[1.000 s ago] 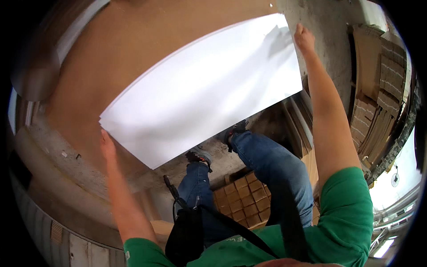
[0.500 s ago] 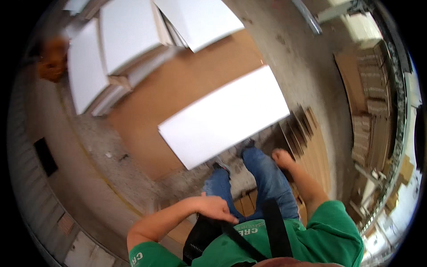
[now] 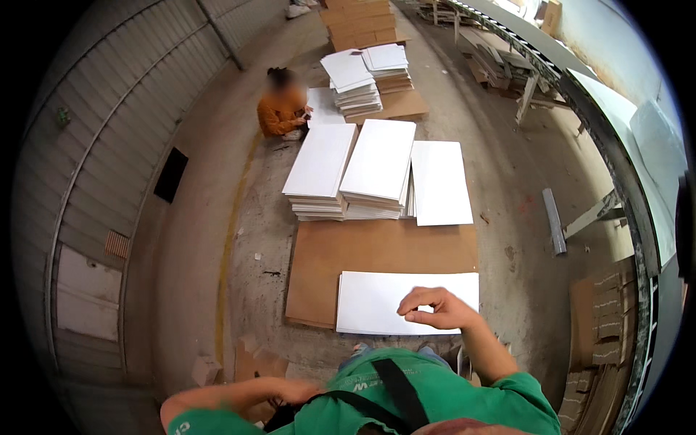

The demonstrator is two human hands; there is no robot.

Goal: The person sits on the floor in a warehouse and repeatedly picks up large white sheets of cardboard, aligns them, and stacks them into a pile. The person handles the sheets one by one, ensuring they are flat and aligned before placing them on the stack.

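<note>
A large white sheet (image 3: 377, 304) lies flat on a brown board (image 3: 377, 250) on the floor in front of me. My right hand (image 3: 435, 308) hovers above the sheet's near right part, fingers loosely curled and holding nothing. My left hand (image 3: 290, 391) is drawn in close to my body at the lower left, partly hidden by my green shirt; I cannot tell what its fingers are doing.
Beyond the board stand stacks of white sheets (image 3: 322, 167) (image 3: 377, 163) and a lower pile (image 3: 442, 181). A person in orange (image 3: 279, 112) crouches by further stacks (image 3: 355, 80). A metal bar (image 3: 554, 221) and cardboard pieces (image 3: 602, 319) lie to the right.
A second ago both hands held the white sheet up by its corners. It now lies on the brown board, both hands have come off it, and my view has lifted toward the stacks.
</note>
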